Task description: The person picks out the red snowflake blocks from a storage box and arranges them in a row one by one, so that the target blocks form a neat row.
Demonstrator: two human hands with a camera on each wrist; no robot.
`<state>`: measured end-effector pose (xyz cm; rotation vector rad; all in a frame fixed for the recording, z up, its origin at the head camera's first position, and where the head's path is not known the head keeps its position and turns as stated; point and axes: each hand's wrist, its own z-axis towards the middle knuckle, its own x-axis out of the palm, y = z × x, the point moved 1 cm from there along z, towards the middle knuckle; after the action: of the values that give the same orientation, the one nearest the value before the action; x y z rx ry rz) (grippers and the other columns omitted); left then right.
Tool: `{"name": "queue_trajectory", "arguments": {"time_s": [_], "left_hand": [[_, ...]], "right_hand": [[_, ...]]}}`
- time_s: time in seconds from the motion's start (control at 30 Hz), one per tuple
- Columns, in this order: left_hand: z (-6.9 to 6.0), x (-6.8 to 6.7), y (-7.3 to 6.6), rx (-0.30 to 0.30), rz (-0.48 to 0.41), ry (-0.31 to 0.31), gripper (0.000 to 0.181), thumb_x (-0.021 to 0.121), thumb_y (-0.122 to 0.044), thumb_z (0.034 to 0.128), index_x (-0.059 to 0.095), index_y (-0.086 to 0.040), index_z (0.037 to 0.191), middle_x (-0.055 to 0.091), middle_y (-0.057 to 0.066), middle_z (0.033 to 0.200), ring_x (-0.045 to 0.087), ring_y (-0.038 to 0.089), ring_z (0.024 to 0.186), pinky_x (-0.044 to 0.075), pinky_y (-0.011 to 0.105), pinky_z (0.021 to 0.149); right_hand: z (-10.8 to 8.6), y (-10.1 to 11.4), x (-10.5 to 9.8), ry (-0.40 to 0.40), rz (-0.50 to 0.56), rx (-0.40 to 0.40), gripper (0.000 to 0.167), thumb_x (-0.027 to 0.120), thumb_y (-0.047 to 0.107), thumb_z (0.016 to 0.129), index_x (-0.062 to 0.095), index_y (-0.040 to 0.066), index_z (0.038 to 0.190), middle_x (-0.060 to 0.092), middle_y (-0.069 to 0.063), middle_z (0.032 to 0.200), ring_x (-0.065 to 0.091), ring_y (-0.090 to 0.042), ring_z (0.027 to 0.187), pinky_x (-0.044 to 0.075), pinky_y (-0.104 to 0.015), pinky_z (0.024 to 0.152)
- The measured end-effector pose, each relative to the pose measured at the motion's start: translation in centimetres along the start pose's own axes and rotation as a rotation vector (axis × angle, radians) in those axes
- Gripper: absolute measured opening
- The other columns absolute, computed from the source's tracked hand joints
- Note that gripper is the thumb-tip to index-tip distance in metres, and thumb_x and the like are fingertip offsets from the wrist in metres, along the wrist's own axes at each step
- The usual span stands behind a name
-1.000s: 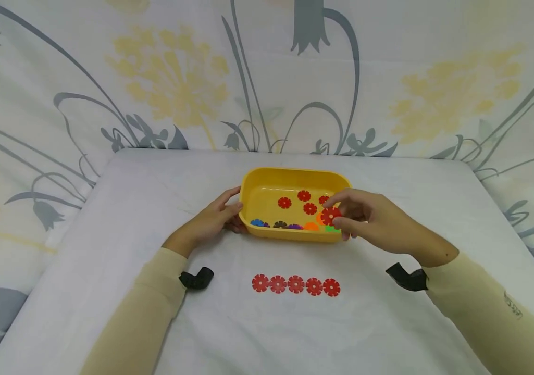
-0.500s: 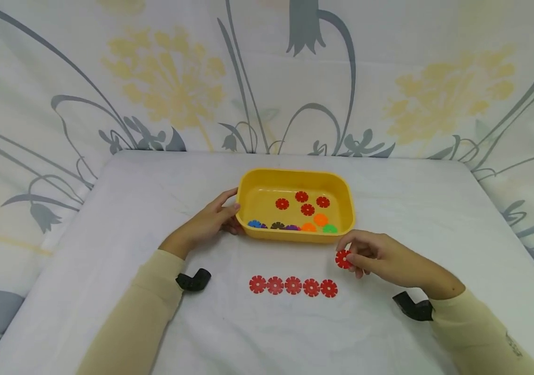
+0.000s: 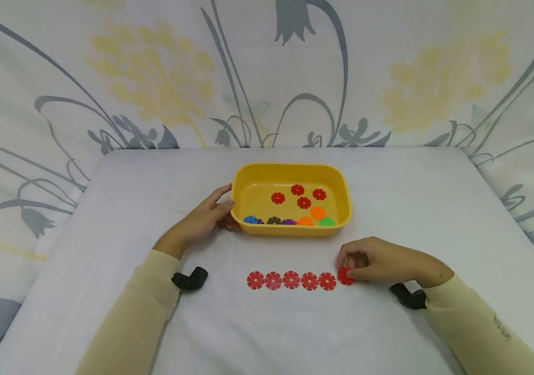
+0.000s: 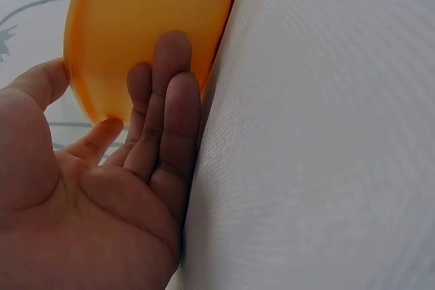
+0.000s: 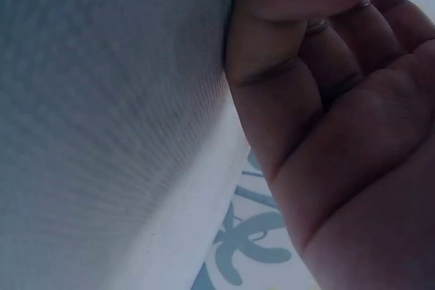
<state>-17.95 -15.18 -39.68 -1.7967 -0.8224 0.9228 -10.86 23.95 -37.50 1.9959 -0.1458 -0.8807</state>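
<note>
My right hand point(image 3: 374, 262) pinches a red notched interlocking disc point(image 3: 345, 276) between thumb and fingers, low at the right end of a row of several like red discs point(image 3: 292, 280) on the white-covered table. A small gap parts the held disc from the row. In the right wrist view the fingers point(image 5: 340, 52) are bent and the disc is hidden. My left hand point(image 3: 203, 219) touches the left end of a yellow tub point(image 3: 290, 230). The left wrist view has the thumb at its rim and nearly straight fingers point(image 4: 180, 110) along its outer wall.
Inside the tub lie red discs point(image 3: 303, 202), orange discs point(image 3: 317, 213), a green disc point(image 3: 326, 222), a blue disc point(image 3: 250, 220) and darker ones near its front wall. Behind the table point(image 3: 412, 198) hangs a floral cloth point(image 3: 365, 78).
My right hand has carried the red disc from over the tub's right front corner down toward me, to the row's right end. The left hand stays at the tub.
</note>
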Motion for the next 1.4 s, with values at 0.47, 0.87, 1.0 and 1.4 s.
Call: {"name": "queue_trajectory", "arguments": {"time_s": [0.47,0.87,1.0,1.4], "left_hand": [[-0.1,0.1,0.0,0.024,-0.009,0.009,0.058,0.042,-0.042,0.1071,0.018,-0.033,0.159,0.07,0.017,0.108,0.068,0.026,0.097,0.056,0.032,0.092],[0.0,0.1,0.1,0.026,-0.02,0.007,0.058,0.042,-0.041,0.1071,0.019,-0.033,0.159,0.071,0.016,0.107,0.069,0.025,0.098,0.056,0.031,0.091],[0.0,0.0,-0.1,0.025,-0.024,0.007,0.057,0.042,-0.04,0.1074,0.019,-0.033,0.159,0.07,0.016,0.108,0.068,0.026,0.098,0.056,0.031,0.09],[-0.2,0.2,-0.4,0.001,-0.025,0.002,0.058,0.042,-0.04,0.1073,0.019,-0.032,0.16,0.071,0.016,0.109,0.069,0.024,0.097,0.056,0.031,0.092]], "right_hand": [[0.1,0.3,0.2,-0.019,-0.069,0.053,0.011,0.073,0.013,0.09,0.065,0.019,0.095,0.058,0.005,0.075,0.053,-0.007,0.066,0.047,-0.019,0.06],[0.1,0.6,0.5,-0.042,-0.123,0.065,0.013,0.073,0.012,0.089,0.065,0.02,0.095,0.056,0.005,0.074,0.052,-0.007,0.066,0.046,-0.019,0.059],[0.2,0.5,0.6,-0.055,-0.132,0.059,0.014,0.074,0.011,0.088,0.065,0.02,0.095,0.055,0.005,0.074,0.052,-0.007,0.065,0.046,-0.019,0.059],[-0.2,3.9,-2.9,-0.156,-0.178,0.011,0.017,0.076,0.02,0.09,0.066,0.015,0.103,0.057,0.005,0.077,0.056,-0.011,0.074,0.051,-0.021,0.066]]}}
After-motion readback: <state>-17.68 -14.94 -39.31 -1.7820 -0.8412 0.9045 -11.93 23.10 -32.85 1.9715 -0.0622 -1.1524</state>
